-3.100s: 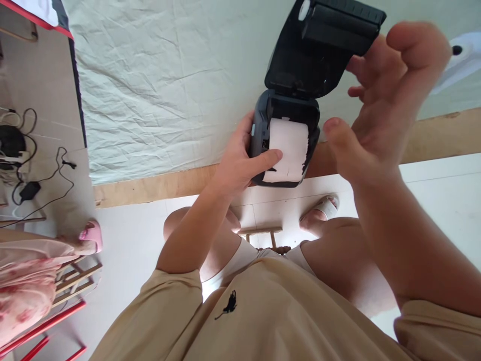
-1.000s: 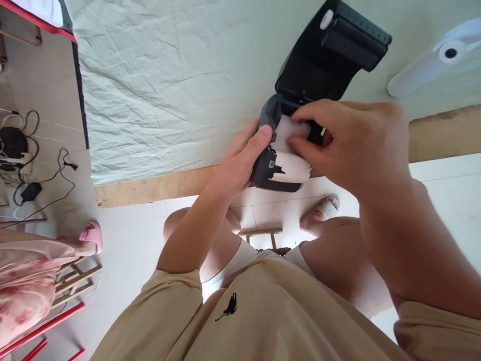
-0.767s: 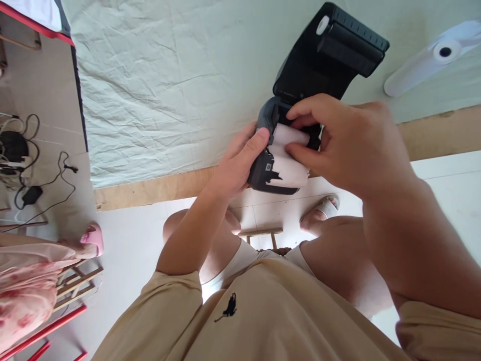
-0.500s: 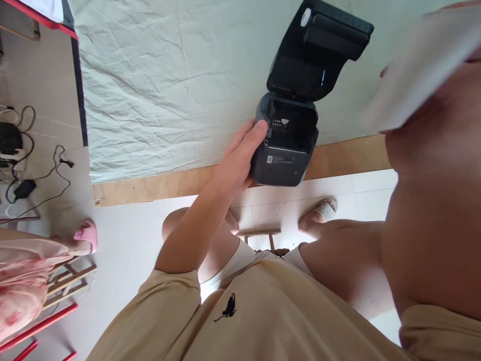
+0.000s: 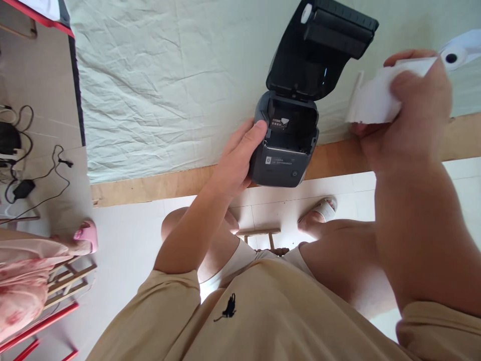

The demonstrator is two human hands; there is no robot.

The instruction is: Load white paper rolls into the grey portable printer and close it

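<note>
My left hand (image 5: 240, 158) is closed around the left side of a dark grey portable label printer (image 5: 280, 168), its thumb on the rim of the paper bay. The printer's black lid (image 5: 296, 70) is swung wide away from me, and no roll sits in the bay. Over the table's right part, my right hand (image 5: 409, 110) grips white paper (image 5: 379, 98), with the thumb pressed on top. A white paper roll (image 5: 451, 57) with a dark core hole lies just beyond that hand, a loose end stretching off to the right.
A pale green cloth (image 5: 169, 90) covers the table, whose wooden edge (image 5: 158, 188) runs in front of me. Cables and a black adapter (image 5: 24, 189) lie on the floor at left. Below them are another person's foot in a pink slipper (image 5: 88, 235) and a wooden stool (image 5: 67, 286).
My right hand has come in leftward and lower with the white paper, which is less blurred now. The white roll behind it has come into view. My left hand and the printer have barely moved.
</note>
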